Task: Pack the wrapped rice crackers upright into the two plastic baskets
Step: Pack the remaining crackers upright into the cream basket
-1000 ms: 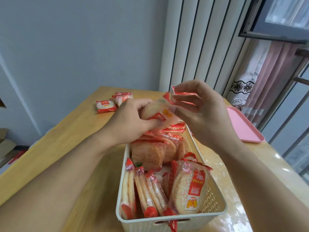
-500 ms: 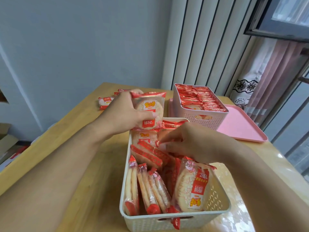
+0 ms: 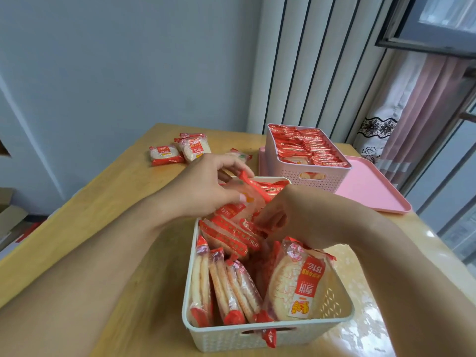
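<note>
- the left hand (image 3: 206, 186) grips a clear-and-red wrapped rice cracker (image 3: 244, 202) over the far end of the white perforated plastic basket (image 3: 270, 333), fingers curled round the packet's top edge.
- the right hand (image 3: 296, 215) reaches down into the middle of the same basket, its fingertips (image 3: 260, 220) pinching the red crimped edge of a packed cracker packet (image 3: 247, 226) there.
- that white basket sits nearest on the pale wooden bench (image 3: 103, 228); a row of packets (image 3: 221, 284) stands on edge along its near left, and one large packet (image 3: 298, 282) leans face-up at the near right.
- one red wrapper end (image 3: 269, 337) pokes out through the basket's front handle slot.
- farther back stands a pink perforated plastic basket (image 3: 316, 176), filled to the brim with upright red-edged packets (image 3: 309, 148).
- the pink basket rests on a flat pink plastic tray (image 3: 371, 189).
- a few loose wrapped crackers (image 3: 180, 150) lie flat on the bench at the far left, well apart from both baskets.
</note>
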